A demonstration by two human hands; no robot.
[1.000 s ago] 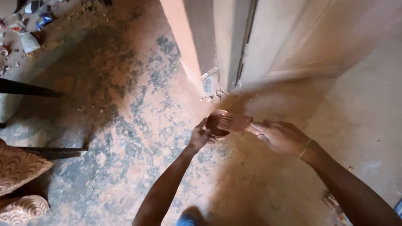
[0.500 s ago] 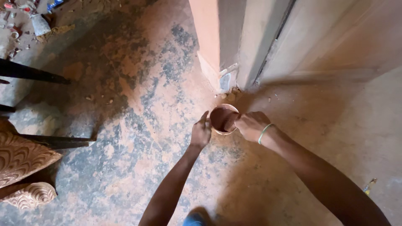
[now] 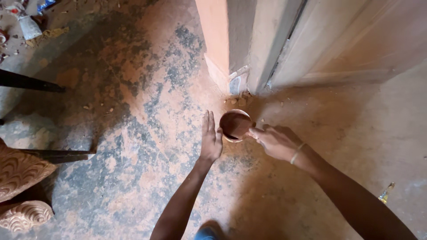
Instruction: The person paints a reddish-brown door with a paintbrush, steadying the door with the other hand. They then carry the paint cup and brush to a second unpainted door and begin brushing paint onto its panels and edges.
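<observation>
Carved wooden furniture (image 3: 20, 171) with a scalloped pattern sits at the far left, beside dark legs (image 3: 31, 82) on the dusty, patchy concrete floor (image 3: 133, 146). Litter (image 3: 29, 24) lies in the upper left corner. Further right, the left hand (image 3: 210, 141) is flat and spread wide, fingers straight, its edge just beside a small brown clay bowl (image 3: 235, 124) near the foot of the orange wall corner (image 3: 218, 49). The right hand (image 3: 275, 142), a bangle (image 3: 297, 153) on its wrist, has its grip closed on the bowl's rim.
</observation>
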